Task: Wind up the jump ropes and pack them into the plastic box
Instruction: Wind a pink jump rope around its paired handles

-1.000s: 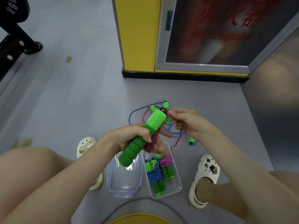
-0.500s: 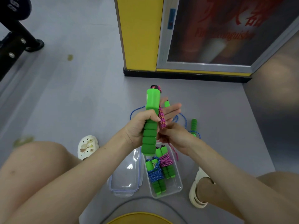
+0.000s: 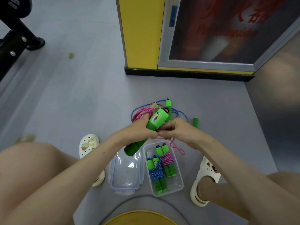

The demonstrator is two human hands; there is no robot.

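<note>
My left hand (image 3: 138, 129) grips a green jump-rope handle (image 3: 156, 119), tilted up to the right, with pink rope loops (image 3: 142, 113) hanging over its extended forefinger. My right hand (image 3: 176, 130) pinches the pink rope just beside the handle; a loose pink end (image 3: 177, 147) dangles below. A clear plastic box (image 3: 178, 186) on the floor under my hands holds two wound ropes, one blue (image 3: 156, 172) and one pink (image 3: 166, 159). A loose blue rope (image 3: 180, 113) with green handles (image 3: 195, 122) lies on the floor behind my hands.
The box's clear lid (image 3: 125, 172) lies left of the box. White clogs (image 3: 88, 145) (image 3: 205, 179) stand on both sides. A yellow cabinet (image 3: 141, 33) with a glass door rises ahead, black equipment (image 3: 14, 33) at far left, and a stool edge (image 3: 139, 216) below.
The green handle has tipped from upright to slanting right. Pink rope loops now lie over my left forefinger. My right hand has come up beside the handle.
</note>
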